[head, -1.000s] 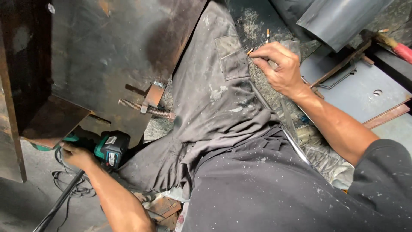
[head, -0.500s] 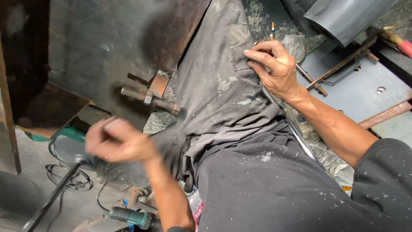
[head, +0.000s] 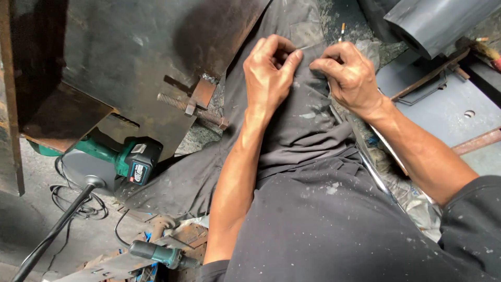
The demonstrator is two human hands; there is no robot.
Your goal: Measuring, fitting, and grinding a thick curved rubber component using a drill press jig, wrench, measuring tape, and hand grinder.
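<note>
Both hands meet at the pocket of the grey, paint-flecked work trousers (head: 308, 112) on the person's raised thigh: the left hand (head: 269, 73) pinches the cloth, and the right hand (head: 349, 75) grips the pocket edge beside it. Judging by this, the pocket is being opened; reaching inside calls for holding the fabric taut.

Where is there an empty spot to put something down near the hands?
Both hands, left hand and right hand, pinch the grey trousers. Bare room shows on the grey panel to the right, between the rusty bars. The concrete floor at lower left is partly free. It is crowded around the green power tool, threaded bolt and cables.
</note>
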